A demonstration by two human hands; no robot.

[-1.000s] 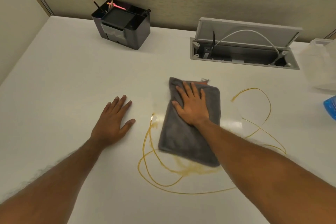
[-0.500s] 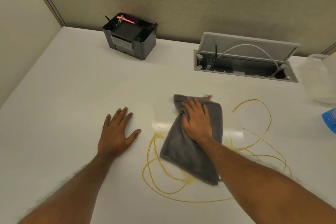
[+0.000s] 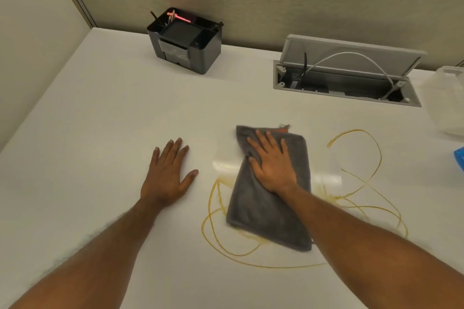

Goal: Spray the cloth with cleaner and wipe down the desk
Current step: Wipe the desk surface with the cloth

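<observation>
Now cloth (image 3: 266, 213) skewed, bunched under flat right hand (image 3: 272, 167); left hand (image 3: 167, 178) still flat on desk (image 3: 100, 133).

Plush grey cloth (image 3: 270, 208) on smooth, glossy desk (image 3: 113, 133)

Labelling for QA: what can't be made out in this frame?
Head view:
- blue object: cut off by right edge, identity unclear.
- yellow streaks: partly hidden under the grey cloth.
- clear container: cut off by right edge, blurred.
- pens in the black organizer: too small to identify.
</observation>
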